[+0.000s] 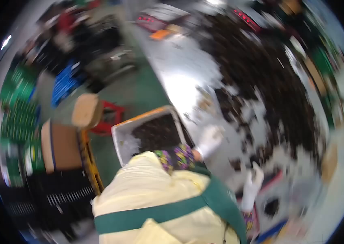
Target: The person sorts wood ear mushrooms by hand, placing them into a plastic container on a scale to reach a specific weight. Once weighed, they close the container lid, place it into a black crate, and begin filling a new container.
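Note:
My left hand (210, 142), in a white glove below a floral sleeve cuff (184, 156), hovers over or rests on the near edge of the metal table (159, 61). Motion smears its fingers, so a hold cannot be made out. My right hand (253, 181), also white-gloved, is farther right over the table, with thumb and a finger apart. Small dark pieces (235, 164) lie close to its fingertips. A large spread of dark, loose pieces (257, 69) covers much of the tabletop. Left of my left hand, a white bin (117, 140) holds more dark material.
A red stool (113, 116) and cardboard boxes (62, 146) stand on the left. Green crates (19, 118) and black crates (58, 191) are stacked beyond. Devices with red digits (246, 20) sit at the table's far end. A clear plastic bag (306, 189) lies right.

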Available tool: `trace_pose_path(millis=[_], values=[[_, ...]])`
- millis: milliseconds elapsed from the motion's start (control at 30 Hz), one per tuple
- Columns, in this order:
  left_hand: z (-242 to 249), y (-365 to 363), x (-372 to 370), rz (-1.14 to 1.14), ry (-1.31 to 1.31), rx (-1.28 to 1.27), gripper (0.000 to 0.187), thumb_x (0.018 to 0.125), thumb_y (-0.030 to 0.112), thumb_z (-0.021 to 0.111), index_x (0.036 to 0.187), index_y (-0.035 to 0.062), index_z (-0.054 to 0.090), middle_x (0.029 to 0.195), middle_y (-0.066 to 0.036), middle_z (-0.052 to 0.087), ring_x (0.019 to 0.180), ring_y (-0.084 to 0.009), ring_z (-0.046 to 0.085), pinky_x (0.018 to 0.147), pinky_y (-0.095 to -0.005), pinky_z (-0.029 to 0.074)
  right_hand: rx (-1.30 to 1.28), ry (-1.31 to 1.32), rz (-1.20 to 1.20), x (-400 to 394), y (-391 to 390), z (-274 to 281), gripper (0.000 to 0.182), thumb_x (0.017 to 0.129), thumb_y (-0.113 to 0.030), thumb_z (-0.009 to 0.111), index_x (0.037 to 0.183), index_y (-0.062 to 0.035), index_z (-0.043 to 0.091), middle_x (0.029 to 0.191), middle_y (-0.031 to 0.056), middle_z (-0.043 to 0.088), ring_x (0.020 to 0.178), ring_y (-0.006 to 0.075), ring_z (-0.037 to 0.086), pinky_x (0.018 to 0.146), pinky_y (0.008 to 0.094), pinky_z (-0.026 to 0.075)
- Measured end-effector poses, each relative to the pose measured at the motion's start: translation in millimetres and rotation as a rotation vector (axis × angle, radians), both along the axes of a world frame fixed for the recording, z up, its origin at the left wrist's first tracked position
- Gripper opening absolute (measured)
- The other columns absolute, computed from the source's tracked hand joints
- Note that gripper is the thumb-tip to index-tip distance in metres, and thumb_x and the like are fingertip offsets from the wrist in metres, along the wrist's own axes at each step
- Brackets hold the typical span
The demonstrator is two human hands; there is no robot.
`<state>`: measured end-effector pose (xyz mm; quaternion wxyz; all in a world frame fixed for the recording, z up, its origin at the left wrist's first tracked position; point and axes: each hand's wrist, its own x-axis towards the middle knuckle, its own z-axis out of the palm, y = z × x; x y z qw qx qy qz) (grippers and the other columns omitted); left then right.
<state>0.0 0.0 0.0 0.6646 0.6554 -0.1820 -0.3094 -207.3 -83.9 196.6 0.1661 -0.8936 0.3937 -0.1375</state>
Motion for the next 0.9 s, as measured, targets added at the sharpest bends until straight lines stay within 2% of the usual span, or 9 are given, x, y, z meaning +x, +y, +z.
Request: trace_pose_path(millis=[33,67,100,200,333,467,633,767,900], values=[[12.1,15.8,-27.1,-0.159,0.049,-0.047,0.028,0.088,0.017,0.064,0.114,0.0116,0.068,0.111,-0.016,0.065,0.106,-0.0318,0.060,0.100,-0.0427,0.045,-0.047,0.049,-0.159,-9.3,62.4,34.1,0.036,0.083,-0.010,0.067,0.120,-0.0076,0.066,0.118,0.0125,0.065,0.111,0.0307,0.060,0.101,0.0429,0.044],[3.2,38.0,-16.5,-0.142,-0.251,-0.035,0.024,0.086,0.012,0.062,0.109,0.0099,0.069,0.104,-0.014,0.066,0.100,-0.0342,0.061,0.092,-0.0460,0.047,-0.035,0.053,-0.294,16.2,103.6,37.8,0.034,0.082,-0.007,0.065,0.116,-0.0055,0.066,0.115,0.0139,0.064,0.112,0.0308,0.058,0.100,0.0404,0.044],[-53.2,-23.4,43.4,-0.204,-0.496,0.004,0.024,0.087,0.011,0.063,0.110,0.0094,0.068,0.101,-0.014,0.067,0.099,-0.0334,0.061,0.089,-0.0464,0.048,0.002,-0.067,-0.309,22.6,41.7,-64.4,0.033,0.085,-0.004,0.061,0.119,-0.0015,0.062,0.118,0.0141,0.063,0.113,0.0295,0.057,0.099,0.0361,0.044],[-77.4,20.3,158.7,-0.323,-0.663,0.172,0.026,0.087,0.011,0.065,0.113,0.0079,0.067,0.104,-0.016,0.067,0.096,-0.0344,0.063,0.088,-0.0432,0.049,0.188,-0.295,-0.414,92.8,80.2,-169.1,0.036,0.082,-0.004,0.063,0.118,-0.0050,0.063,0.115,0.0148,0.062,0.114,0.0314,0.056,0.100,0.0380,0.044],[-43.8,-7.3,147.6,-0.538,-0.754,0.220,0.027,0.087,0.008,0.065,0.114,0.0051,0.067,0.113,-0.014,0.064,0.110,-0.0309,0.058,0.095,-0.0385,0.048,0.290,-0.285,-0.532,83.5,90.2,-185.8,0.038,0.081,-0.009,0.066,0.120,-0.0075,0.063,0.120,0.0146,0.058,0.117,0.0330,0.054,0.102,0.0415,0.044],[-23.6,-65.4,113.4,-0.751,-0.971,0.156,0.031,0.084,0.013,0.069,0.115,0.0101,0.066,0.110,-0.013,0.064,0.105,-0.0337,0.058,0.091,-0.0427,0.047,0.334,-0.299,-0.593,78.5,93.4,-192.6,0.038,0.082,-0.011,0.067,0.120,-0.0083,0.063,0.121,0.0150,0.057,0.118,0.0330,0.053,0.103,0.0412,0.044],[-49.3,-119.9,54.9,-0.935,-1.269,0.007,0.045,0.077,0.024,0.076,0.120,0.0186,0.065,0.106,-0.008,0.063,0.103,-0.0301,0.059,0.087,-0.0437,0.048,0.343,-0.297,-0.650,82.0,92.8,-196.4,0.039,0.083,-0.013,0.068,0.121,-0.0088,0.063,0.123,0.0151,0.057,0.120,0.0333,0.053,0.103,0.0414,0.044],[-63.3,-120.1,38.0,-1.076,-1.451,0.093,0.032,0.076,0.023,0.076,0.104,0.0147,0.063,0.102,-0.006,0.063,0.101,-0.0294,0.060,0.083,-0.0443,0.048,0.336,-0.286,-0.680,85.9,88.3,-192.4,0.038,0.083,-0.012,0.068,0.120,-0.0090,0.063,0.122,0.0149,0.058,0.119,0.0338,0.053,0.103,0.0416,0.043],[-68.6,-90.5,52.9,-1.106,-1.178,0.006,0.015,0.082,0.014,0.069,0.094,0.0106,0.060,0.088,-0.011,0.063,0.085,-0.0315,0.062,0.075,-0.0442,0.049,0.263,-0.306,-0.668,82.2,76.9,-194.7,0.036,0.082,-0.010,0.068,0.117,-0.0093,0.064,0.119,0.0145,0.059,0.116,0.0341,0.055,0.101,0.0421,0.044]])
